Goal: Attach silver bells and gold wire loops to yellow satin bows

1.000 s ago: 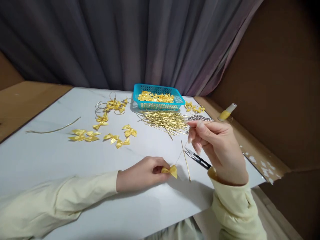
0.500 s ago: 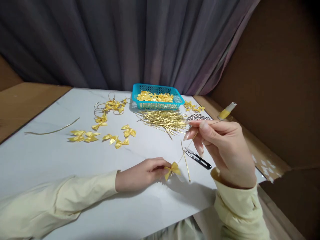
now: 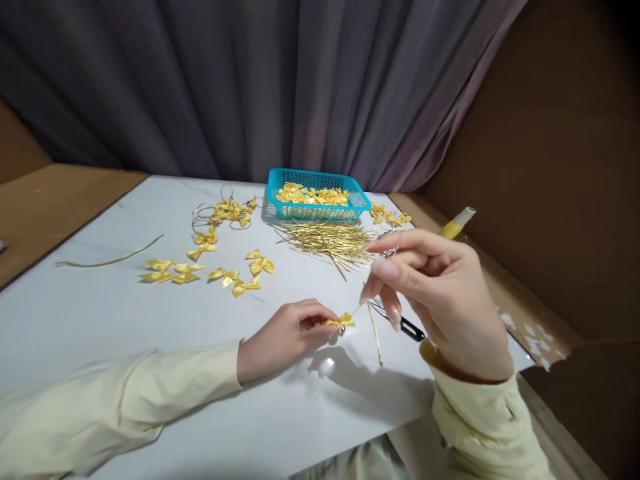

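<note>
My left hand (image 3: 295, 337) pinches a small yellow ribbon bow (image 3: 347, 319) by its left side, just above the tabletop. Under the bow hangs a small round silver bell (image 3: 341, 331). A thin thread (image 3: 357, 309) runs from the bow up toward my right hand (image 3: 430, 287), which is raised to the right with its fingers curled. The thread's upper part is hard to see among those fingers. Behind my right hand, black-handled thread snips (image 3: 412, 328) lie partly covered, beside a gold twist tie (image 3: 375, 333).
A blue basket (image 3: 320, 212) of yellow bows stands at the back, a heap of gold twist ties (image 3: 325, 241) before it. Loose bows (image 3: 246, 285) and bows with looped cords (image 3: 231, 212) lie left. A yellow-and-white tube (image 3: 457, 223) is at right; silver bells (image 3: 389, 252) are mostly hidden.
My left hand has lifted and tilted the bow, bringing the bell into view. My right hand has shifted slightly, its thumb and index finger looking less tightly pressed together.
</note>
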Motion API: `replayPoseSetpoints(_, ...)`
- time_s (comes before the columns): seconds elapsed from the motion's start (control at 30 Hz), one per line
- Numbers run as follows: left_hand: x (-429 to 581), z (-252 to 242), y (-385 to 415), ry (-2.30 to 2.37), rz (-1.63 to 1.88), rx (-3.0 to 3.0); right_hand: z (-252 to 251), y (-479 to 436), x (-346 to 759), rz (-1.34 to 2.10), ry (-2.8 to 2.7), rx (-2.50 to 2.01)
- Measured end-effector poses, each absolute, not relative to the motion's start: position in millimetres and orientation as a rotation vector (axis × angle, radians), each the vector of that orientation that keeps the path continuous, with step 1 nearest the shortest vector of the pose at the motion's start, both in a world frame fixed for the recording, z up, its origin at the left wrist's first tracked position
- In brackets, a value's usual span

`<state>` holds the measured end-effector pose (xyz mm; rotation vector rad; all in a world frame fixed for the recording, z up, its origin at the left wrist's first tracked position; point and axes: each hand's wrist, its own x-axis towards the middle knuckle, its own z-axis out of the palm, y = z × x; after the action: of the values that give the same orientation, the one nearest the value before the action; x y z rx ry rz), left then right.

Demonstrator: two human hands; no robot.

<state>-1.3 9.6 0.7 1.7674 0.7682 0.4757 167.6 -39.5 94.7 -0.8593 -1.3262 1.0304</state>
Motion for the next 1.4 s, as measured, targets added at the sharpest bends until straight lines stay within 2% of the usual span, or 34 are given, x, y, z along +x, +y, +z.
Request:
replayPoseSetpoints(0.23,-1.6,1.0,10.5,0.726,0.534,1.897,95.9,-30.5,170.9,0.872,-1.351,-0.980)
replayPoseSetpoints(0.4,-1.1,1.8,7.4,0.706,0.475,1.683,97.0,-27.8,169.5,0.718,-1.341,-0.998)
replayPoseSetpoints(0.97,-0.4,-7.9,10.8,0.719,0.407,1.447,93.5,3.7,201.6,0.575,-1.561,-1.107)
replayPoseSetpoints(1.1,0.9,-6.4,12.4,0.743,0.386,1.439,88.7,4.8,198.9,0.722,-1.557,-1.042)
replayPoseSetpoints(1.23,0.8,-6.8,14.0,0.768,0.359,1.485,88.4,5.4,202.4,0.858,-1.795,-1.118)
replayPoseSetpoints(1.4,-0.1,-6.6,15.6,0.748,0.364,1.557,84.4,5.7,202.5,0.596,-2.251,-1.234)
